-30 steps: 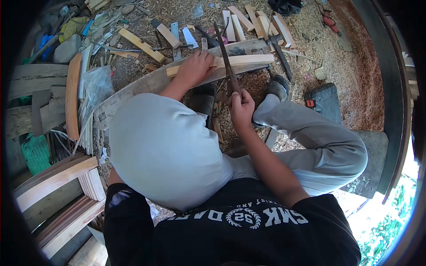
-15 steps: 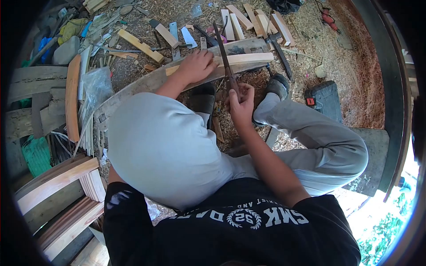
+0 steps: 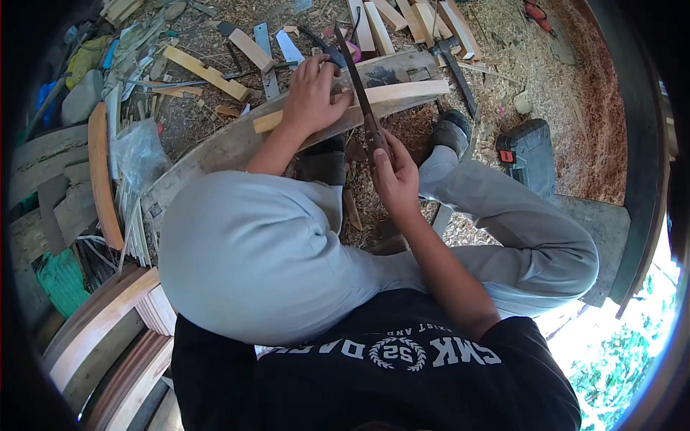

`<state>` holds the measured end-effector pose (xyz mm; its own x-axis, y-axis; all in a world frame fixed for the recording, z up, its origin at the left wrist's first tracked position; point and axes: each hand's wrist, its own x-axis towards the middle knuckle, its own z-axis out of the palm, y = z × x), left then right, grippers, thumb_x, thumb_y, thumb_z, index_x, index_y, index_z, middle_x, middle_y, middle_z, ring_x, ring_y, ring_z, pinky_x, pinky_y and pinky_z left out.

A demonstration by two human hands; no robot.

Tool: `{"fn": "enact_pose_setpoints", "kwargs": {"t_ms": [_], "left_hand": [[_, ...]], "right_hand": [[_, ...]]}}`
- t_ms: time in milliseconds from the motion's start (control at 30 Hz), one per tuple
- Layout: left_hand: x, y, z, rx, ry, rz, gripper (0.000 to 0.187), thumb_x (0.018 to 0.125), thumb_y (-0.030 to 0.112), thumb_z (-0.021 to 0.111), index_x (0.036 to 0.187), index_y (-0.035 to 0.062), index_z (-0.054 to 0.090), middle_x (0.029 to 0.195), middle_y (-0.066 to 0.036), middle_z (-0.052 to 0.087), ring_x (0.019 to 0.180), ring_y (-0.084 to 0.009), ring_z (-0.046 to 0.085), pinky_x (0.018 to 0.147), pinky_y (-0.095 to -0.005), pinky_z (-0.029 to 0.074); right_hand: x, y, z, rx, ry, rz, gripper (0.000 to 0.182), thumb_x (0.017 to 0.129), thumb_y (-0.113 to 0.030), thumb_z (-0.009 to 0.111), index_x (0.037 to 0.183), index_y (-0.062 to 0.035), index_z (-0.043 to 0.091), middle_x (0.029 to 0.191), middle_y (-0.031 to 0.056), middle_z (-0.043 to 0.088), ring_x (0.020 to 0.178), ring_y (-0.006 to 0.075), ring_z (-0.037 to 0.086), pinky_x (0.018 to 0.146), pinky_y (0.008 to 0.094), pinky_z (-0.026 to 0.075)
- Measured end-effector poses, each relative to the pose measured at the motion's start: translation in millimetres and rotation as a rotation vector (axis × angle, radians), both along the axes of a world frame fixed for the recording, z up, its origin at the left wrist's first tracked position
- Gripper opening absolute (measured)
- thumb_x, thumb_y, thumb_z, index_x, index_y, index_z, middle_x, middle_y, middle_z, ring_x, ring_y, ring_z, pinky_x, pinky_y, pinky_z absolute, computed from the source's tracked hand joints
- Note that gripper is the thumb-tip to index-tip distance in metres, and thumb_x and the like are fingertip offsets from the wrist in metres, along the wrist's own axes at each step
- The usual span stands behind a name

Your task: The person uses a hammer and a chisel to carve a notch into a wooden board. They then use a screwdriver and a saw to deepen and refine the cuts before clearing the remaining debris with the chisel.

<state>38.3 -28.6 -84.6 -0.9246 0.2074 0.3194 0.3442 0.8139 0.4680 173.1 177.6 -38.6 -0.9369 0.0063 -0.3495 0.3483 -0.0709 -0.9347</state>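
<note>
A pale, slightly curved wooden strip (image 3: 402,91) lies along a long weathered board (image 3: 194,164) in front of my legs. My left hand (image 3: 313,97) is over the strip's middle, fingers stretched past its far side toward the board's far edge and thumb apart, hiding part of the strip. In my right hand (image 3: 395,172) is a long tool with a narrow dark blade (image 3: 351,68) and a brown wooden handle (image 3: 374,135). The fingers wrap round the handle. Its blade points up and away, overlapping the strip in this view.
Beyond the board lie a notched wooden piece (image 3: 205,73), several pale blocks (image 3: 377,27) and a hammer-like tool (image 3: 458,82). A dark tool case (image 3: 528,154) stands to the right. Stacked curved wooden pieces (image 3: 108,316) are at lower left. Wood shavings cover the ground.
My left hand has moved forward across the strip, its fingers now farther beyond it. My right hand still holds the bladed tool, tilted much as before. The view has shifted slightly.
</note>
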Motion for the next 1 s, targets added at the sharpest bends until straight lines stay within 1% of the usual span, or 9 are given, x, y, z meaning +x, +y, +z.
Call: {"fn": "enact_pose_setpoints", "kwargs": {"t_ms": [67,167,400,567,700,767,867,933,1000], "left_hand": [[-0.4,0.4,-0.7,0.017,0.005,0.012,0.046,0.084,0.034,0.079,0.115,0.0040,0.063,0.140,-0.021,0.056,0.138,-0.0412,0.050,0.114,-0.0547,0.039],[-0.4,0.8,3.8,-0.003,-0.044,0.025,0.048,0.085,0.034,0.081,0.119,0.0069,0.061,0.144,-0.021,0.054,0.140,-0.0435,0.048,0.117,-0.0571,0.037],[-2.3,2.0,7.6,-0.015,-0.085,0.043,0.051,0.084,0.036,0.081,0.117,0.0035,0.060,0.145,-0.025,0.052,0.141,-0.0470,0.046,0.118,-0.0591,0.036],[-3.0,3.8,12.3,-0.021,-0.083,0.039,0.052,0.084,0.035,0.081,0.118,0.0021,0.060,0.146,-0.027,0.051,0.140,-0.0503,0.045,0.118,-0.0611,0.035],[-4.4,4.3,9.6,-0.015,-0.103,0.024,0.055,0.084,0.036,0.080,0.121,0.0014,0.058,0.146,-0.028,0.050,0.142,-0.0514,0.043,0.119,-0.0642,0.033],[-4.4,4.5,8.6,-0.022,-0.112,0.015,0.057,0.084,0.038,0.080,0.122,0.0009,0.058,0.145,-0.028,0.050,0.143,-0.0508,0.042,0.120,-0.0664,0.030],[-5.0,5.6,10.6,-0.034,-0.127,0.007,0.056,0.085,0.037,0.079,0.122,0.0015,0.057,0.145,-0.028,0.050,0.145,-0.0511,0.041,0.120,-0.0670,0.029],[-4.6,5.6,12.2,-0.014,-0.109,0.006,0.050,0.085,0.031,0.080,0.121,0.0026,0.059,0.146,-0.028,0.050,0.135,-0.0502,0.050,0.114,-0.0588,0.039],[-2.8,7.8,12.5,-0.030,-0.087,0.011,0.050,0.085,0.031,0.080,0.120,0.0029,0.059,0.145,-0.028,0.051,0.134,-0.0495,0.052,0.113,-0.0577,0.040]], "right_hand": [[0.5,-1.1,6.1,-0.032,-0.024,-0.007,0.046,0.110,-0.014,0.060,0.151,0.0036,0.052,0.119,0.0051,0.068,0.100,0.0074,0.060,0.089,0.0236,0.049],[1.7,-3.0,8.6,-0.056,-0.074,-0.023,0.046,0.110,-0.014,0.059,0.152,0.0041,0.052,0.124,0.0065,0.067,0.105,0.0082,0.060,0.094,0.0241,0.049],[4.2,-10.7,22.1,0.009,-0.107,-0.014,0.049,0.110,-0.012,0.059,0.154,0.0049,0.047,0.135,0.0111,0.066,0.117,0.0113,0.062,0.101,0.0266,0.048],[10.8,-8.6,24.4,0.050,-0.149,0.006,0.051,0.109,-0.010,0.057,0.156,0.0055,0.044,0.149,0.0157,0.060,0.133,0.0165,0.058,0.110,0.0300,0.045],[12.8,-7.9,21.8,0.025,-0.163,-0.025,0.052,0.108,-0.008,0.056,0.157,0.0054,0.043,0.153,0.0166,0.057,0.138,0.0187,0.055,0.114,0.0320,0.043],[15.3,-6.0,23.6,0.063,-0.148,0.026,0.052,0.111,-0.014,0.055,0.159,-0.0016,0.042,0.098,-0.0048,0.060,0.071,-0.0003,0.045,0.061,0.0188,0.037],[18.9,-5.4,25.1,0.068,-0.089,0.018,0.051,0.110,-0.013,0.055,0.159,-0.0010,0.043,0.100,-0.0046,0.061,0.073,-0.0002,0.045,0.063,0.0192,0.038],[16.7,-8.8,28.5,0.097,-0.073,0.013,0.051,0.110,-0.012,0.055,0.158,-0.0009,0.044,0.101,-0.0042,0.061,0.073,0.0000,0.045,0.063,0.0194,0.038],[17.9,-6.3,30.5,0.127,-0.057,0.012,0.051,0.110,-0.012,0.056,0.158,-0.0009,0.044,0.102,-0.0038,0.062,0.073,0.0001,0.045,0.064,0.0196,0.038]]}}
